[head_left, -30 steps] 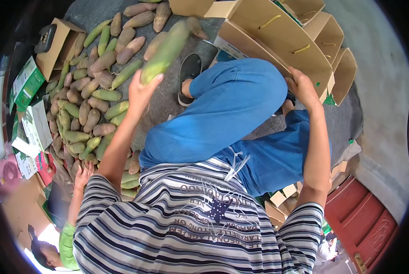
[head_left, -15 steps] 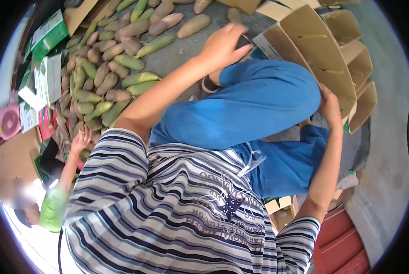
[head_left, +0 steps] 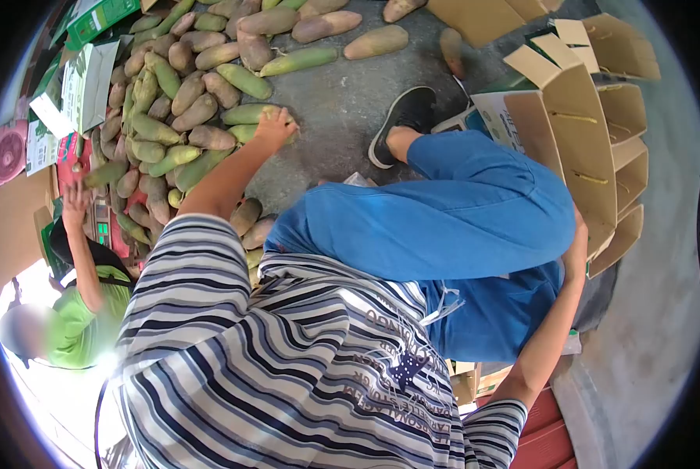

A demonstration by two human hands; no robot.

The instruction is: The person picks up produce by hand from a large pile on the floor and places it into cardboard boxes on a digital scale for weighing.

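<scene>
My left hand is over the near ends of two long green radishes at the right edge of a big pile. Its fingers are bent round one end, partly hiding it. My right hand rests against the outer side of my bent knee, close to the open cardboard boxes; its fingers are mostly hidden behind the blue trouser leg. The pile mixes green radishes with ones coated brownish-pink, perhaps by soil.
At left, a co-worker in a green shirt reaches a hand to a radish beside a red scale with a lit green display. Green-white cartons and a pink fan stand beyond. My black shoe is on the floor.
My left hand has moved left from beside the shoe and boxes to the radishes. My right hand stays by the knee. The co-worker's hand has moved to a radish near the scale. The view has shifted.
</scene>
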